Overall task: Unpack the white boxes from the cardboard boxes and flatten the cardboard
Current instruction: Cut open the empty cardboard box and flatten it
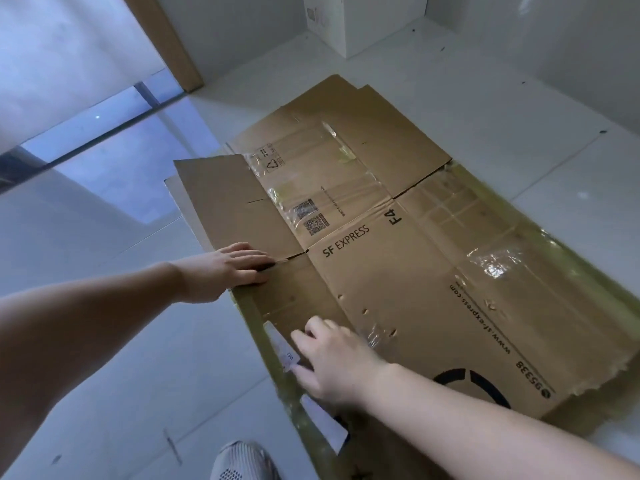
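Observation:
A flattened brown cardboard box (408,271) printed "SF EXPRESS" lies on the pale floor, on top of other flat cardboard whose edges stick out at the far end and near side. My left hand (228,268) presses flat on the box's left edge, fingers straight, at the slit between two flaps. My right hand (332,362) rests on the near flap with fingers loosely bent, the thumb near a white label (284,348). A white box (349,22) stands far back against the wall.
Clear tape (495,265) shines on the cardboard. Yellow-green tape (252,317) runs along the near edge. A wooden door frame (166,39) and a glass panel (114,147) are at the left. The tip of my grey shoe (242,462) shows at the bottom.

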